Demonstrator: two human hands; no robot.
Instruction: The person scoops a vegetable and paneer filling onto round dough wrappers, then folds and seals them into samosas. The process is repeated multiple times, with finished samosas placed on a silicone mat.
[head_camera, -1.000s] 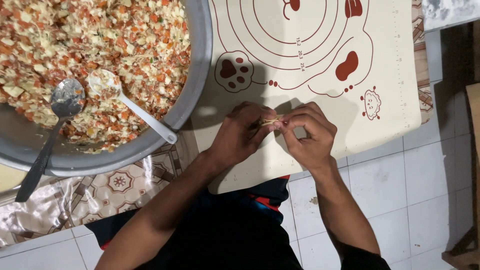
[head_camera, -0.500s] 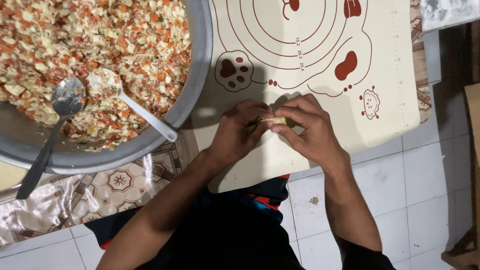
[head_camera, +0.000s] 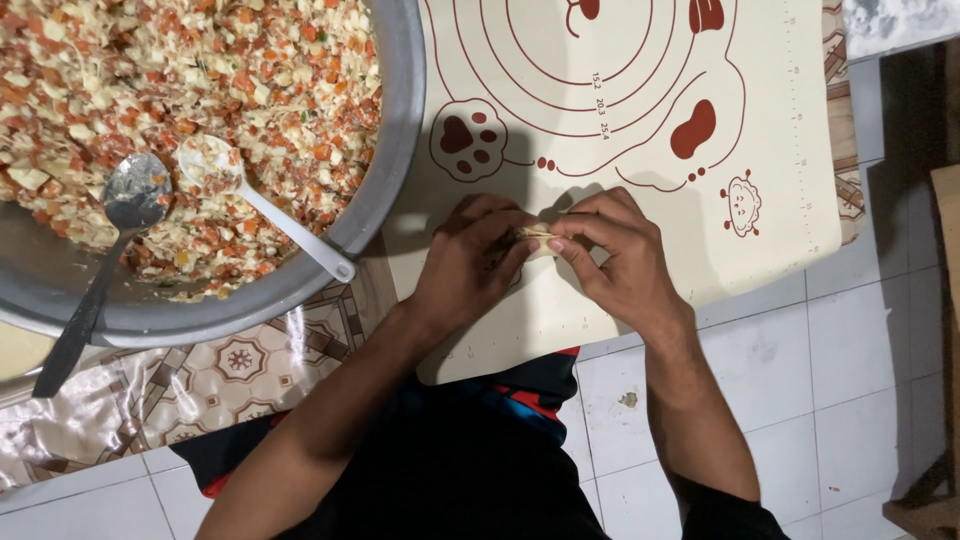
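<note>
My left hand (head_camera: 470, 265) and my right hand (head_camera: 610, 255) meet over the near part of a cream silicone pastry mat (head_camera: 780, 130) with dark red circles and paw prints. Together their fingertips pinch a small pale piece of filled dough (head_camera: 536, 236), which is mostly hidden by the fingers. To the left stands a large metal bowl (head_camera: 395, 170) full of chopped orange and pale filling (head_camera: 200, 90). A metal spoon (head_camera: 125, 215) and a white spoon (head_camera: 260, 205) rest in the bowl.
The mat and bowl lie on a patterned plastic cloth (head_camera: 250, 360) over a white tiled floor (head_camera: 850, 360). My dark clothing (head_camera: 470, 470) fills the bottom middle. A wooden edge (head_camera: 945, 250) shows at the far right.
My hands have stayed at the same spot on the mat, with the fingers shifting slightly around the dough piece as they press it.
</note>
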